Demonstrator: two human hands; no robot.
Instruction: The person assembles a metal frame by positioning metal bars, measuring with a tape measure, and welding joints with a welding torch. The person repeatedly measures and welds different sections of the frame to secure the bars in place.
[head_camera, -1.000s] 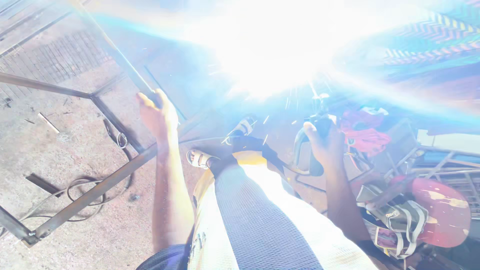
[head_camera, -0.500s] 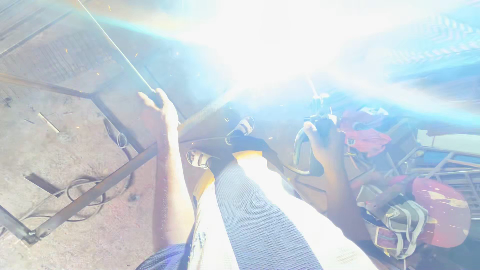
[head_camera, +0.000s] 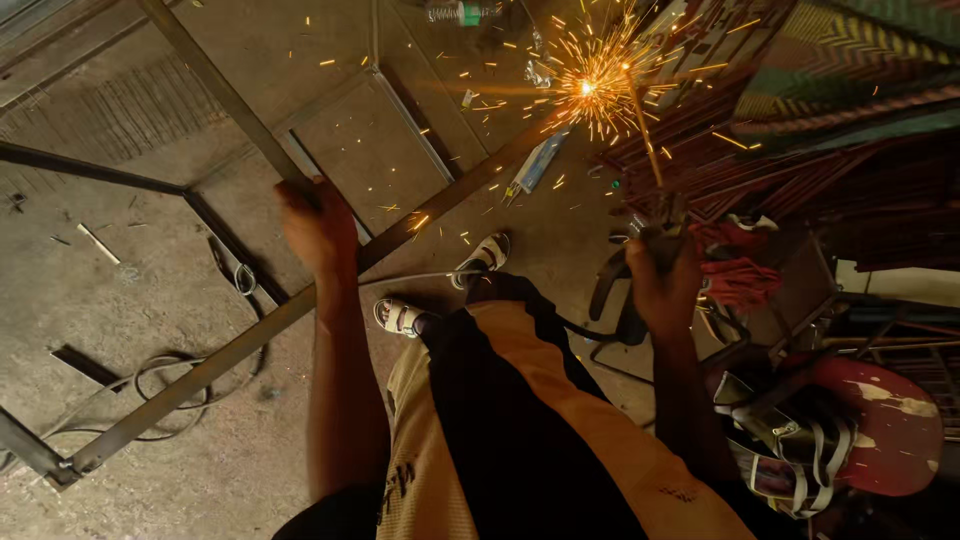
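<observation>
At the far left, grey cables (head_camera: 170, 385) are lying looped on the concrete floor (head_camera: 90, 290), partly under the lower corner of a metal frame (head_camera: 230, 350) made of long flat bars. One bar of that frame is slanting up from the bottom-left corner towards the middle, and the left hand (head_camera: 318, 228) is closing around the spot where this bar is meeting a second bar that is running up to the top left; the fingers are wrapping over the metal, so the frame is lying directly under and inside the grip. Just right of that arm, the person's two feet in pale sandals (head_camera: 487, 255) are standing on the floor beside the slanting bar, with dark and tan trousers filling the bottom centre. Further right, the right hand (head_camera: 663, 275) is clenching tight around a welding electrode holder (head_camera: 655, 222), whose thin rod (head_camera: 640, 125) is rising up and slightly left from the fist. The rod's tip is touching the frame's upper end, well apart from the left hand, where bright orange sparks (head_camera: 590, 85) are scattering. At the lower right, a red helmet (head_camera: 880, 425) with pale straps is resting among metal clutter.
</observation>
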